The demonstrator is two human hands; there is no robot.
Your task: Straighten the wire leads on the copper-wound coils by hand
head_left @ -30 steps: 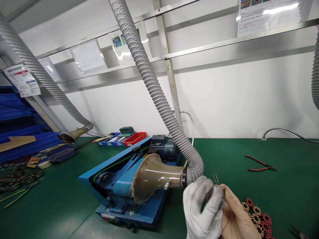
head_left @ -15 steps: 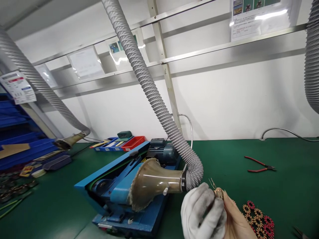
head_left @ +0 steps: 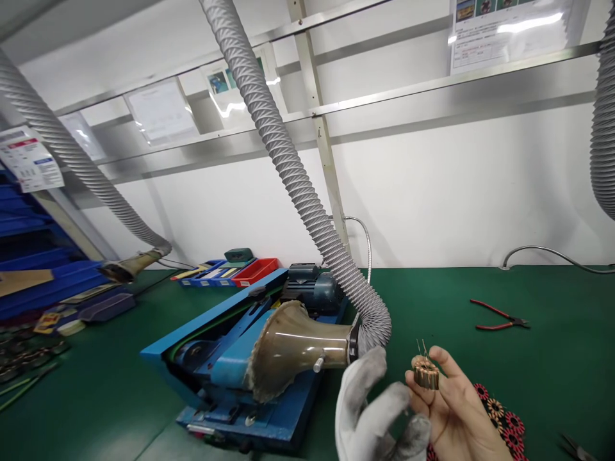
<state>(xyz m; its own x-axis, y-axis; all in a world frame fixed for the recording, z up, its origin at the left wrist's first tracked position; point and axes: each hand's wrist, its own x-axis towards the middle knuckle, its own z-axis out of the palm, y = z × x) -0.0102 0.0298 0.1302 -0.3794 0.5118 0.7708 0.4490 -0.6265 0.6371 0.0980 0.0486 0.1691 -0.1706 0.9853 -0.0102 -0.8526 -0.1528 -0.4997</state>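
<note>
A small ring-shaped coil wound with copper wire (head_left: 425,373) sits in the fingertips of my bare right hand (head_left: 454,406), its thin wire leads sticking up. My left hand (head_left: 372,410), in a white glove with greyed fingertips, is just left of the coil. Its fingers are curved and apart, with nothing between them. Below and right of my right hand, several red and tan wound ring coils (head_left: 513,438) lie grouped on the green bench top, partly hidden by that hand.
A blue belt machine (head_left: 230,371) with a brown funnel hood (head_left: 302,346) and grey flexible duct (head_left: 298,179) stands left of my hands. Red-handled pliers (head_left: 502,317) lie at the right. A red bin (head_left: 257,271) and blue bins (head_left: 211,274) are behind the machine.
My gloved left hand has let go of the coil and moved left, its fingers spreading. The coil stays in my right hand, now more fully visible.
</note>
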